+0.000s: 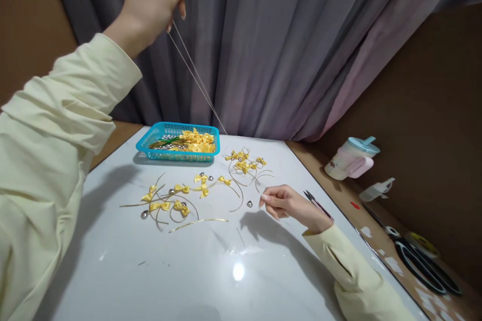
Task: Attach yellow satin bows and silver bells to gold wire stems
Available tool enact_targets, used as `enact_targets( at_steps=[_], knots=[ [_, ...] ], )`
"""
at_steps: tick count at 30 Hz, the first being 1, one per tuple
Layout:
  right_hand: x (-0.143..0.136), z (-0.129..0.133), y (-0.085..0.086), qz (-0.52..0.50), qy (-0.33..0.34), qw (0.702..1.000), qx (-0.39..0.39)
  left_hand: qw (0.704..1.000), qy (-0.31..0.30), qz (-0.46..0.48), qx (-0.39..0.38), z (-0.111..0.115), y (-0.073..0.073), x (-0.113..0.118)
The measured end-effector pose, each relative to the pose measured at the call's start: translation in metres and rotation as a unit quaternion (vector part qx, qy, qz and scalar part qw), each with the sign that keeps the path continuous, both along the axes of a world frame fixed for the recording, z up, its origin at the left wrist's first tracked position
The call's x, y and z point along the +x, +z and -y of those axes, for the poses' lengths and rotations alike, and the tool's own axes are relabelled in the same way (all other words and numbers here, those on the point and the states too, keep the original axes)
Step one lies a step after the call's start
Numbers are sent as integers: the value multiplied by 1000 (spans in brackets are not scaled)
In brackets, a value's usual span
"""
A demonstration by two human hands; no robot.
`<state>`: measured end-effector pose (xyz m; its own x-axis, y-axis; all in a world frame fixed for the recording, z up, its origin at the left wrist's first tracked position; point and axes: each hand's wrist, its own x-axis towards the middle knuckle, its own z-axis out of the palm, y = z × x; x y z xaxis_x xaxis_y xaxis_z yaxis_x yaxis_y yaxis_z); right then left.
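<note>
In the head view, the raised left hand (156, 2) has curled fingers pinching a thin, pale cord (214, 109), whose 2 close strands slant down and away from it toward the far edge of the glossy white table (188, 276). The cord looks very light, limp when slack and apt to tangle; a fingertip pinch near its ends should suit it. Just beyond the fingertips of the low right hand (284, 204), a shiny silver heart-like bead (249, 204) is probably hard and slippery, best taken by its sides. The right fingers are bent; I cannot tell whether they grip anything. The left fingers hide the cord's upper end, and its lower end fades near the grey curtain (256, 60).
</note>
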<state>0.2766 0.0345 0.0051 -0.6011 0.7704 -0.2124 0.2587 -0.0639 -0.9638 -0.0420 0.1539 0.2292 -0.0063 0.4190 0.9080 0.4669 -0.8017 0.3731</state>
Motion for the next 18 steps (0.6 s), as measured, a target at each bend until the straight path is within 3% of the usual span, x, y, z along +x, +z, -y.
enact_targets(
  at_steps=[3, 5, 9, 12, 14, 18],
  knots=[
    [19, -3, 0, 52, 6, 999, 16, 998, 57, 13, -12, 0, -3, -1],
    [30, -10, 4, 93, 4, 995, 34, 999, 47, -3, -19, 0, -5, 3],
    [33, -26, 30, 124, -91, 980, 125, 997, 25, -73, -25, 4, -8, 21],
    [4, -31, 66, 90, -152, 966, 187, 991, 3, -128, -43, 7, -11, 41],
    [-25, -34, 92, 8, -176, 952, 251, 985, -12, -163, -49, 8, -13, 56],
    [-79, -48, 125, -151, -121, 935, 297, 976, -35, -207, -51, 12, -18, 84]
  ],
)
